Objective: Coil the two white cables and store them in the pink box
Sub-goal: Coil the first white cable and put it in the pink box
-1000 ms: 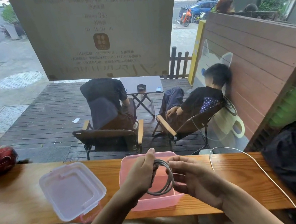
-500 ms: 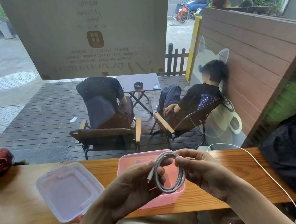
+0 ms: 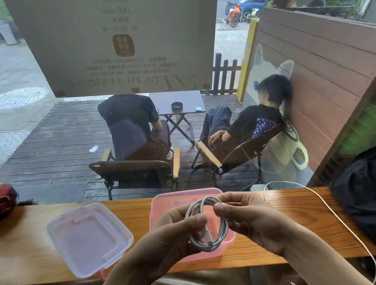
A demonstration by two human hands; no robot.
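Wooden counter (image 3: 15,253) | white cable (image 3: 206,225) coiled in neat loop | left hand (image 3: 172,238), right hand (image 3: 248,216) both pinching it

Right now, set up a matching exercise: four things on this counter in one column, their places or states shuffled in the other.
1. coiled cable
2. loose cable
3. clear lid
4. pink box

A. open, under both hands
B. lying left of the box
C. held by the left hand and right hand
D. trailing over the counter's right part and off its near edge

Pairs: 1-C, 2-D, 3-B, 4-A
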